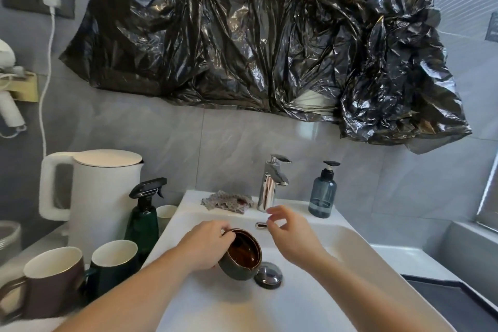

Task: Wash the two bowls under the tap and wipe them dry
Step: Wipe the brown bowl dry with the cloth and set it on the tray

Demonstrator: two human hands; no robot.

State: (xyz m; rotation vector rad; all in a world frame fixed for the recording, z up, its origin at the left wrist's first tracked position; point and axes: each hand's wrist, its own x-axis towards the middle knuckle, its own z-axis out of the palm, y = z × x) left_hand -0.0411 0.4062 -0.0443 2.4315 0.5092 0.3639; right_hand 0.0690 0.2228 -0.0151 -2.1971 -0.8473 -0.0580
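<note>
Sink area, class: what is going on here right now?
A person stands at a white sink. The left hand holds a small dark bowl with a brown glazed inside, tilted over the basin near the drain plug. The right hand is empty, raised below the chrome tap. No water can be seen running. A patterned cloth lies on the rim behind.

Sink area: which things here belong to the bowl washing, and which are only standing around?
For the job: bowl held by left hand, right hand, tap, cloth, sink.

Standing around: kettle, spray bottle, soap dispenser, brown mug, green mug.
</note>
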